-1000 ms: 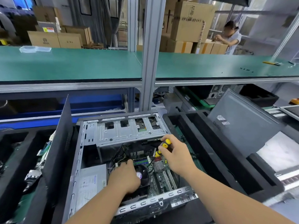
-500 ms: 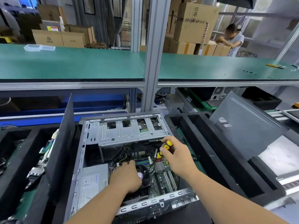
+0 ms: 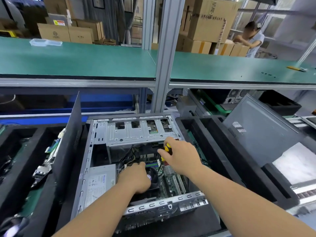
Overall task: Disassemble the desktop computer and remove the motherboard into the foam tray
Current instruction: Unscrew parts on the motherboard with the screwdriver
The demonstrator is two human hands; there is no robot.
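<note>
An open desktop computer case (image 3: 89, 159) lies on its side in front of me. Its green motherboard (image 3: 172, 181) sits in the bottom, with a black CPU fan (image 3: 153, 175) and a grey power supply (image 3: 98, 182) to the left. My right hand (image 3: 181, 156) grips a yellow-and-black screwdriver (image 3: 168, 148) held upright over the board, its tip hidden. My left hand (image 3: 135, 178) rests on the fan area, its fingers reaching down among the cables; what they touch is hidden. A black foam tray (image 3: 220, 156) stands right of the case.
A dark side panel (image 3: 68, 142) leans upright against the case's left wall. Another black foam tray (image 3: 22, 151) at left holds circuit boards. A grey panel (image 3: 259, 127) leans at the right. A green shelf (image 3: 77, 60) runs overhead behind an aluminium post (image 3: 166, 55). A person works far right.
My right hand has shifted slightly on the screwdriver handle, as if turning it. My left hand stays on the fan area. The head camera moved a little.
</note>
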